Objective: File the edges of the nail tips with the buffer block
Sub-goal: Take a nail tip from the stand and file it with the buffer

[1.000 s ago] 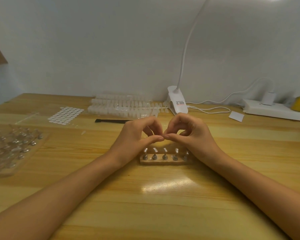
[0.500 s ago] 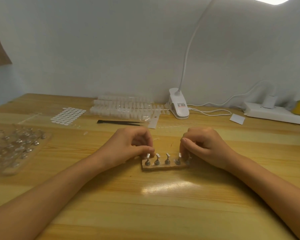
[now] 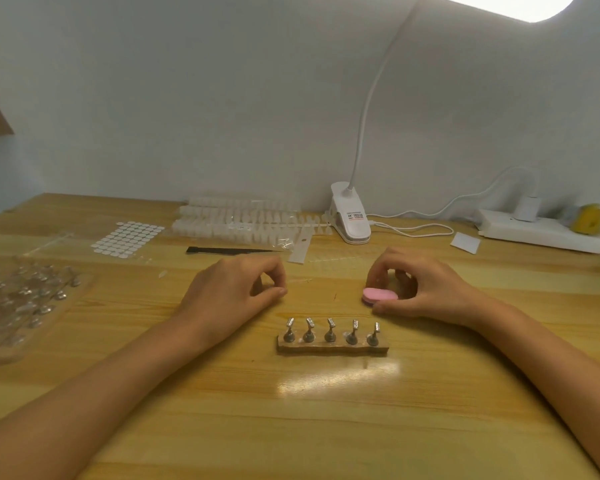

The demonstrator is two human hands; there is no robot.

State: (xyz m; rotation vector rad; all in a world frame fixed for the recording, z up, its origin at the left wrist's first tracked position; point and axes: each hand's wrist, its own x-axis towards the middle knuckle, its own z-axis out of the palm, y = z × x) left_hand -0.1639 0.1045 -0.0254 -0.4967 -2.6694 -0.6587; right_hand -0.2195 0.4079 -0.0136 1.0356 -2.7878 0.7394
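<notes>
Snugly, buffer block (image 3: 380,295) lies on the table, inside right grip (image 3: 430,289).

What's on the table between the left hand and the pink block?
Nothing: in the head view only bare table separates the left hand from the pink block.

pink buffer block (image 3: 380,294), white lamp (image 3: 350,216)

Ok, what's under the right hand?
The pink buffer block, held between the right hand thumb and fingers. Fingers cover its far edge; whether it touches the table is unclear.
</notes>
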